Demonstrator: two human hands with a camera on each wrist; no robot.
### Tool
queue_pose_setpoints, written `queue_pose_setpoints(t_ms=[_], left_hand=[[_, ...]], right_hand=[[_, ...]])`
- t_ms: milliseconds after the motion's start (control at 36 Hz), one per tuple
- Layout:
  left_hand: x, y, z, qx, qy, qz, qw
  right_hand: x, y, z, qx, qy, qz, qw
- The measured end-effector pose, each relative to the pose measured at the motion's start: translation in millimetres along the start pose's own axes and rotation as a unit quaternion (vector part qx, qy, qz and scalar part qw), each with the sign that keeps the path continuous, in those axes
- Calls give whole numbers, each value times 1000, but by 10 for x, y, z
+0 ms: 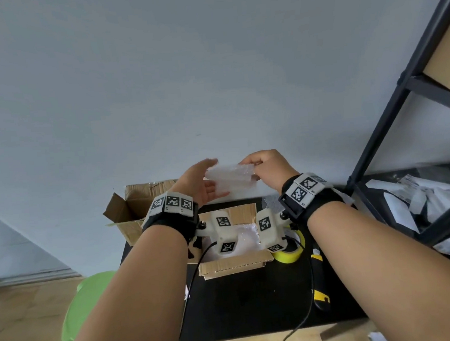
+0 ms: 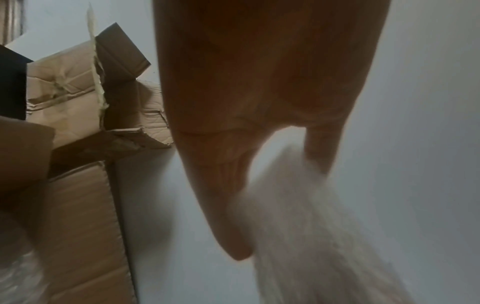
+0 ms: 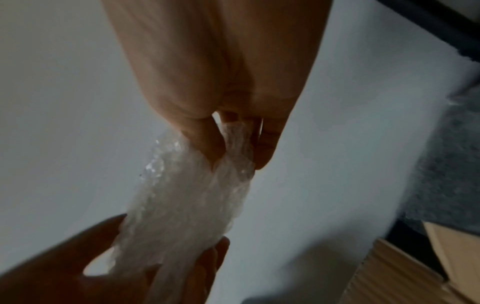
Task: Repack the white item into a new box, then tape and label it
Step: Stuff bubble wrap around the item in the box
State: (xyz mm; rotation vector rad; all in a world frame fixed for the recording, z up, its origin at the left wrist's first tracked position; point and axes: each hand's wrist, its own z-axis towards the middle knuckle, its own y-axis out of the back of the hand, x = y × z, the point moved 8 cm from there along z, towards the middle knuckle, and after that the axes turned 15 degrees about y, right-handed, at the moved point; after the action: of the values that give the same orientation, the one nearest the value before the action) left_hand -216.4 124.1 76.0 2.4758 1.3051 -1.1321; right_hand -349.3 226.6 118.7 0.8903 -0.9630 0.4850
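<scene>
**Op:** Both hands are up over the table. Right hand (image 1: 268, 171) pinches one end of the bubble wrap (image 1: 229, 176), thumb and fingers curled on it. Left hand (image 1: 202, 184) lies with straight, relaxed fingers against the other end, cradling rather than clamping.

**Desk:** Where's the white item?

**Op:** I judge it sits rolled inside that wrap, held in the air at twelve o'clock from the new box (image 1: 235, 266). I cannot see the item itself through the bubbles.

**Desk:** So which step?

**Op:** Packing, I'd say: wrap held, nothing lowered yet. The new box lies open below my wrists with white padding in it. The old box (image 1: 130, 212) stands open at ten o'clock from it.

**Desk:** Next move?

**Op:** Bring the bundle down toward six o'clock and lay it flat in the new box, keeping the loose wrap end tucked. Tape (image 1: 289, 254) waits at three o'clock of the box, a cutter (image 1: 321, 294) at four.
</scene>
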Motion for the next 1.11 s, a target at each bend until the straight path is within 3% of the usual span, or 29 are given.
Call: queue_pose_setpoints(t_ms=[139, 278, 389, 472, 639, 750, 917, 1111], left_hand=[[-33, 199, 42, -82, -50, 103, 990], [31, 403, 86, -89, -84, 120, 985], [150, 542, 117, -81, -93, 128, 984], [272, 665, 140, -101, -97, 131, 981], [454, 983, 113, -261, -147, 301, 905], [627, 1195, 107, -327, -129, 397, 848], [928, 1341, 224, -320, -84, 475, 815], [1123, 1391, 322, -308, -90, 477, 818]], right_hand=[[17, -208, -41, 60, -28, -17, 998], [25, -306, -79, 33, -53, 32, 998], [-106, -606, -150, 135, -61, -29, 989], [-232, -815, -213, 166, -76, -51, 982], [-334, -1074, -338, 221, -72, -211, 949], [-414, -1258, -442, 253, -59, -317, 912], [-507, -1579, -609, 253, -52, -374, 891], [-574, -1990, -703, 287, -114, -340, 888]])
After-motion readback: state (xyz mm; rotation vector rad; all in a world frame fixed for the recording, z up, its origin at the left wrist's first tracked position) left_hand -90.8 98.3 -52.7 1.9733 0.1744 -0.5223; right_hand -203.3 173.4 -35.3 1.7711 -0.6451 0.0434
